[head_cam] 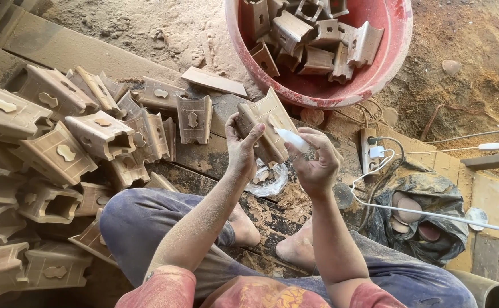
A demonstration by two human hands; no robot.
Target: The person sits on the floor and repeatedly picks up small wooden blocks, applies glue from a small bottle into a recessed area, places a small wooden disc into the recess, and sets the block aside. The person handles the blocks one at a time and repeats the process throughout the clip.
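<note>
My left hand (242, 145) grips a carved wooden block (266, 126) with grooved faces and a shaped cut-out, held tilted in front of me. My right hand (316, 162) holds a small white squeeze bottle (293, 138), its tip touching the block's face. Both forearms are dusted with sawdust. I sit on the ground with bare feet below my hands. A small clear plastic bag (268, 177) of little wooden pieces lies just under the block.
A big heap of similar wooden blocks (61, 154) fills the left side. A red plastic tub (375, 74) holding several blocks stands at the top. A white power strip (370, 149) with cables and a dark bag (426, 211) lie to the right.
</note>
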